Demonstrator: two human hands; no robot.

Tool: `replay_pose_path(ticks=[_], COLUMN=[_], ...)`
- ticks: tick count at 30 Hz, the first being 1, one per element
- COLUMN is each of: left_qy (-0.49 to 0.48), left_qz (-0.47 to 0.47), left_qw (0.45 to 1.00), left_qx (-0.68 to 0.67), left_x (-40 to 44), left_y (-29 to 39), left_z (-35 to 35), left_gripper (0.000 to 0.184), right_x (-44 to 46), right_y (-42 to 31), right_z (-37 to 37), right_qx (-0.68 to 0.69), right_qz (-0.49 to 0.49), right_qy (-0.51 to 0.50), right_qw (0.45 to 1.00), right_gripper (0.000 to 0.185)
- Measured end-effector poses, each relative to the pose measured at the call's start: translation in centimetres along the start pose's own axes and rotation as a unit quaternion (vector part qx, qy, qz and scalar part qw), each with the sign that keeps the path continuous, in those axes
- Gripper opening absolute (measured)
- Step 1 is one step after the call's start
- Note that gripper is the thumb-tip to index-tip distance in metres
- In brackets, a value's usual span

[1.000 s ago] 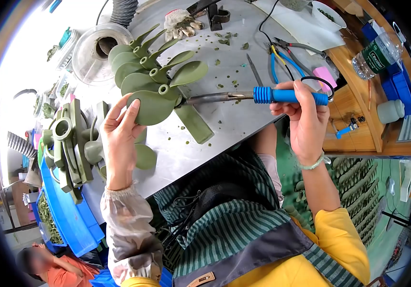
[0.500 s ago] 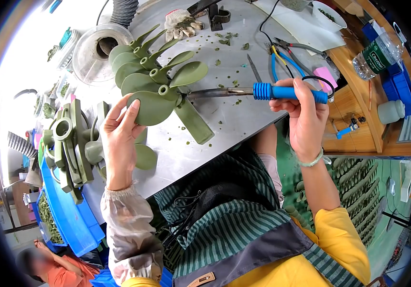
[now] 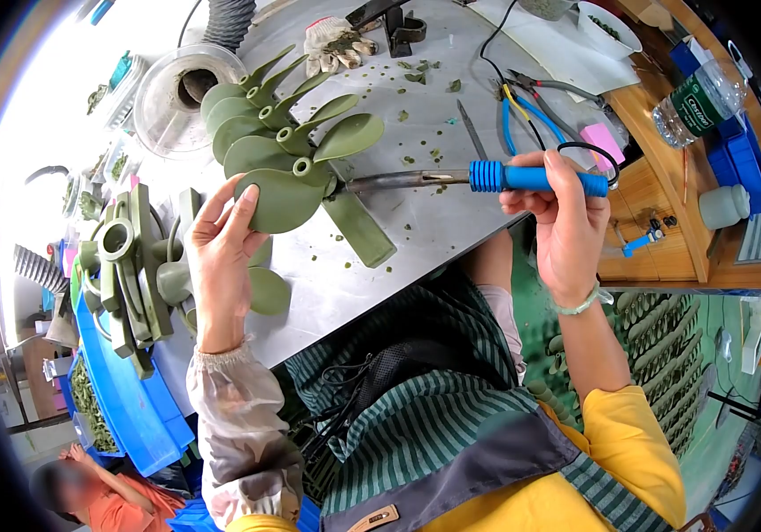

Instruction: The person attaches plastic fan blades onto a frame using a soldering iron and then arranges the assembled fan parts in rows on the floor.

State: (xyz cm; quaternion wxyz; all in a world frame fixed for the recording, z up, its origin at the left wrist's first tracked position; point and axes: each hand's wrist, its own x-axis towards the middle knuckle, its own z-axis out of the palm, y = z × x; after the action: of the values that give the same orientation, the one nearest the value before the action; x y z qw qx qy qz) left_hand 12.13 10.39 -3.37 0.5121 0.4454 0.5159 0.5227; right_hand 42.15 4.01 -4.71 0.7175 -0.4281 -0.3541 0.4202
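Note:
My left hand [image 3: 225, 235] pinches the rounded blade of a green propeller-like part [image 3: 284, 199], the nearest in a row of similar bladed parts joined together. In my right hand [image 3: 566, 213] is a blue-handled soldering-type tool [image 3: 487, 176], held like a pen. Its long metal shaft points left, and the tip meets the green part near its hub, beside the flat green bar [image 3: 358, 229]. The exact contact spot is too small to make out.
Green crumbs dot the grey table [image 3: 433, 217]. Behind lie pliers [image 3: 566, 89], a stained glove [image 3: 336, 43] and a clear round container [image 3: 163, 102]. More green parts [image 3: 123, 266] stand left, above a blue bin [image 3: 145, 426]. A bottle [image 3: 695, 106] is at right; another person [image 3: 114, 492] sits lower left.
The tool's shaft tilted slightly and then returned, its tip staying around the hub. My left hand has kept its hold. The other person's hands have shifted near the face.

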Motion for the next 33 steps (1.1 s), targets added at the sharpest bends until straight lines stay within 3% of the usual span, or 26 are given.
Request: replay_pose_path(ticks=[33], left_qy=[0.011], left_qz=[-0.007], left_qw=[1.0], left_qx=[0.005], left_x=[0.0], left_y=[-0.1], left_z=[-0.1], left_gripper=[0.029], right_x=[-0.3], right_y=[-0.2], right_z=[0.1], right_qx=[-0.001], right_qz=[-0.002], right_qy=[-0.004], right_qw=[1.0], right_gripper=[0.032])
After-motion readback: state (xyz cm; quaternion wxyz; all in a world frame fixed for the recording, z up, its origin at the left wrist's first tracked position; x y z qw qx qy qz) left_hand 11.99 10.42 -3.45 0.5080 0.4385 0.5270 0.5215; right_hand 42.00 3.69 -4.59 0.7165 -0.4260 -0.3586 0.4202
